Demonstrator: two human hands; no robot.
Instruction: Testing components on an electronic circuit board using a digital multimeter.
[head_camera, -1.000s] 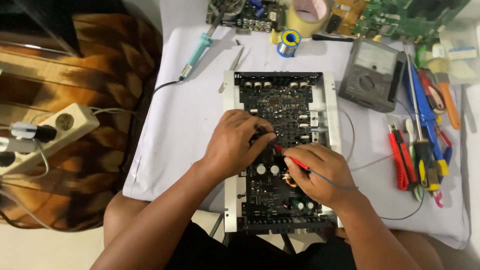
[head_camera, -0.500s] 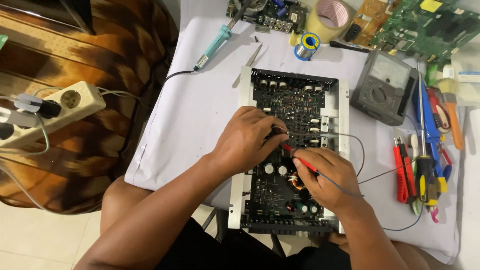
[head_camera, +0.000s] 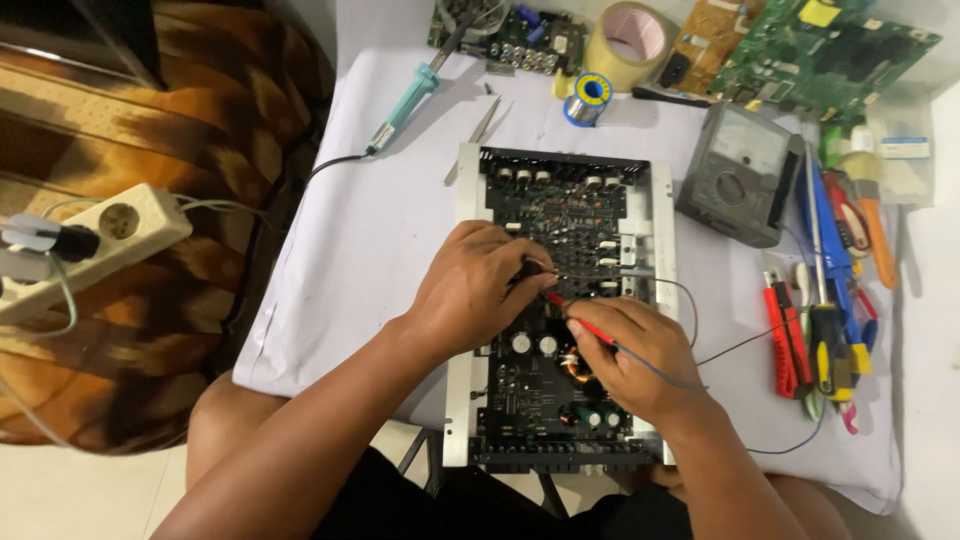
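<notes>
- The left arm enters from the lower left of the frame, bare forearm slanting up toward the centre.
- The left hand (head_camera: 478, 290) sits palm-down at mid-frame, fingers curled and pinched together at their tips (what they pinch is hidden beneath them).
- The right arm comes in from the lower right.
- The right hand (head_camera: 632, 358) lies just below and right of the left, fingers closed in a pen-like grip, thumb pointing up-left.

Bench clutter around the work

A teal-handled soldering iron (head_camera: 412, 95) lies at the cloth's top left, near tweezers (head_camera: 484, 118), a solder spool (head_camera: 587, 98) and a tape roll (head_camera: 629, 42); green circuit boards (head_camera: 825, 55) sit behind (partly cropped), screwdrivers and red-handled cutters (head_camera: 822, 300) lie right, a white power strip (head_camera: 85, 248) far left.
</notes>
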